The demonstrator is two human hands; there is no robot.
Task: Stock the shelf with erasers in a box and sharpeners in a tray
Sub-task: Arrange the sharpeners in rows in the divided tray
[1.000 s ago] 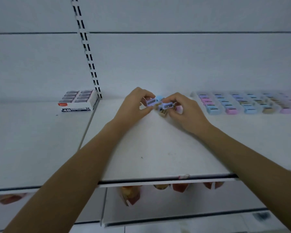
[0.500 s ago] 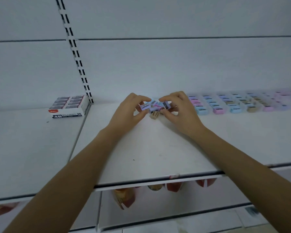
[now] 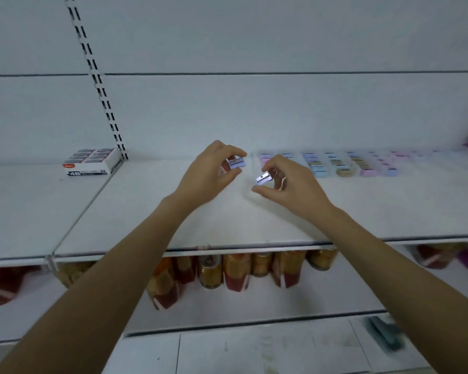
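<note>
left hand pinches lilac sharpener, right hand pinches second sharpener by fingertips, both just left of tray; eraser box well left of tray. Risk: light tip pinch slips, sharpener drops short of tray or knocks seated rows

Eraser box sits left on the shelf, sharpener tray right, hands between

white back wall | slotted upright | white shelf | tiled floor
</note>
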